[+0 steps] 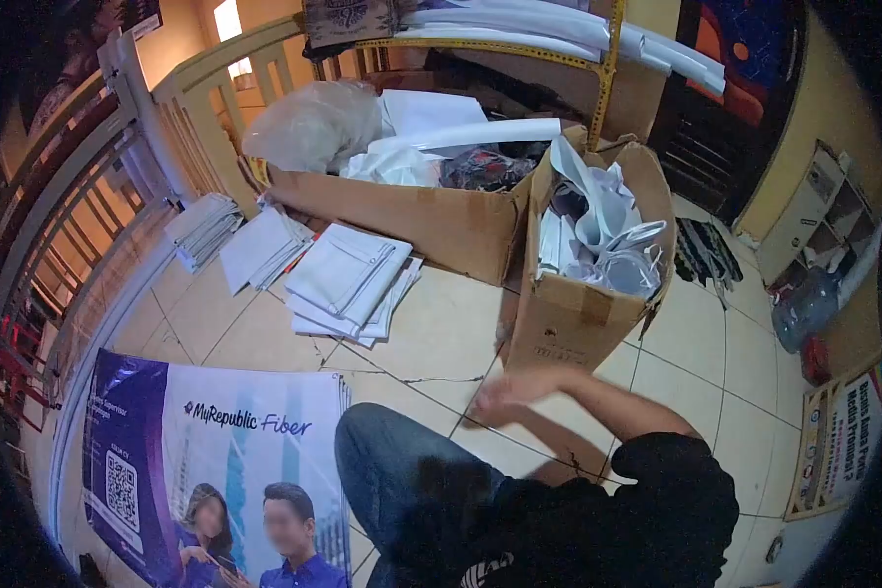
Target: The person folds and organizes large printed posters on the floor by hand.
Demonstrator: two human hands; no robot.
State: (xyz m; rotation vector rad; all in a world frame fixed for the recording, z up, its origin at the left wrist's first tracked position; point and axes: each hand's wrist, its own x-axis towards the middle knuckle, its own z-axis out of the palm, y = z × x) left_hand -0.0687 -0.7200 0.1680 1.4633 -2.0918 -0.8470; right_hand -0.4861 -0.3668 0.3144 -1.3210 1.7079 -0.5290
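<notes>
My right hand (514, 394) is stretched across my front, low over the tiled floor near the foot of the tall cardboard box (568, 328). Motion smears its fingers, and I cannot make out anything in them. My left hand is out of sight. Beside my bent knee, on the left, lies a stack of printed banners (255, 461), the top one purple and white with a "MyRepublic Fiber" print. Beyond it, folded white banner sheets (348, 279) lie piled on the floor.
More folded white sheets (265, 245) and another white pile (204, 227) line the railing side. A wide carton (402, 220) holds plastic and paper scraps. White rolls (519, 29) rest on a yellow rack. A water bottle (808, 304) stands by the right wall.
</notes>
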